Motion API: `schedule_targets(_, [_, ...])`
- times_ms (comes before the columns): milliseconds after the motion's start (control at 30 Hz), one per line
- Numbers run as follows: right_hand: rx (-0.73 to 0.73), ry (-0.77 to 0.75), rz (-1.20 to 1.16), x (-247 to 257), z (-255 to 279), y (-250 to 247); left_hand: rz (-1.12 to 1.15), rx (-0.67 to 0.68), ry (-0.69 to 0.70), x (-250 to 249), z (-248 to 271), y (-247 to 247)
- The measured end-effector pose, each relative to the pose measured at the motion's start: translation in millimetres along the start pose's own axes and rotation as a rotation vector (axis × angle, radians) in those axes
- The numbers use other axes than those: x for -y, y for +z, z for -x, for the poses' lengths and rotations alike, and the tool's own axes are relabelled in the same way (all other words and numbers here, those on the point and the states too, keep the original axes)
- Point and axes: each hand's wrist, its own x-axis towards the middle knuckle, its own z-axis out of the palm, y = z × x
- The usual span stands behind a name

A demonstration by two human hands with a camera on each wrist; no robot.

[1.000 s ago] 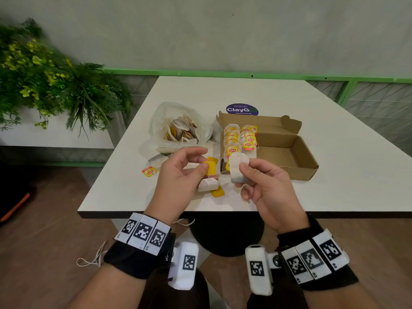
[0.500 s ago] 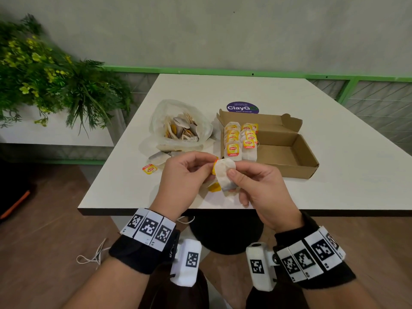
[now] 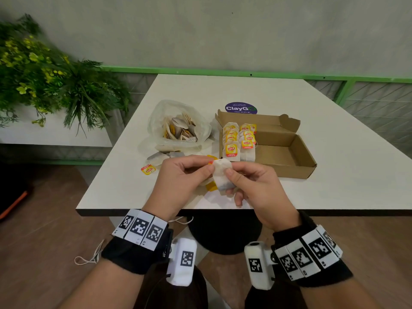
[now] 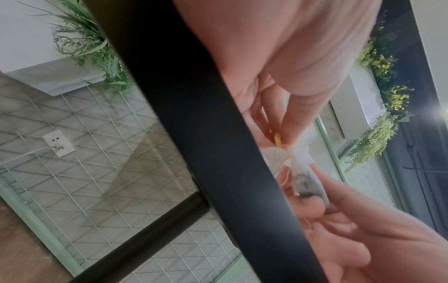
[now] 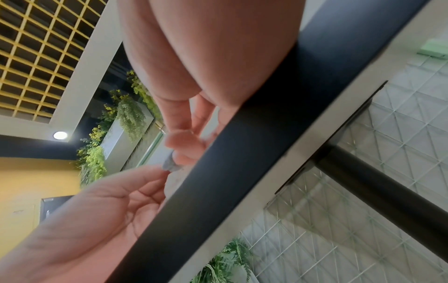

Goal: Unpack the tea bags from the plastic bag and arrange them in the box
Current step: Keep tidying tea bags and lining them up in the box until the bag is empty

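Note:
Both hands meet over the table's near edge on one white tea bag [image 3: 221,175]. My right hand [image 3: 231,175] pinches the bag between thumb and fingers. My left hand [image 3: 206,169] pinches its yellow tag at the top; the left wrist view shows the same tag [image 4: 277,138] above the hanging bag [image 4: 306,178]. Behind them the brown cardboard box [image 3: 287,152] lies open, with two rows of tagged tea bags [image 3: 238,141] standing in its left end. The clear plastic bag [image 3: 178,128] with several loose tea bags sits to the left of the box.
A loose yellow tag [image 3: 148,169] and two stray tea bags [image 3: 163,156] lie left of my hands. More yellow tags [image 3: 210,186] rest under the hands. A purple sticker [image 3: 240,108] marks the table [image 3: 334,175] behind the box. Plants [image 3: 44,81] stand at the left.
My hands have come together: the right hand brought its tea bag left and the left hand took hold of its tag. The view dipped slightly.

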Motion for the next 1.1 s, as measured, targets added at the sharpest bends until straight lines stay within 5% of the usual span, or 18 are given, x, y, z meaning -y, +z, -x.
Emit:
schedule_targets(267, [-0.063, 0.127, -0.282, 13.8, -3.0, -7.9, 0.304, -0.11, -0.116, -5.1, -2.3, -1.6])
schedule_targets(567, [-0.022, 0.181, -0.383, 21.9, 1.6, -8.2, 0.283, -0.099, -0.15, -9.2, -5.1, -0.7])
schedule_targets(1100, [-0.183, -0.024, 0.035, 3.2, -1.1, 9.7, 0.153, 0.033, -0.14, -7.9, -3.5, 2.2])
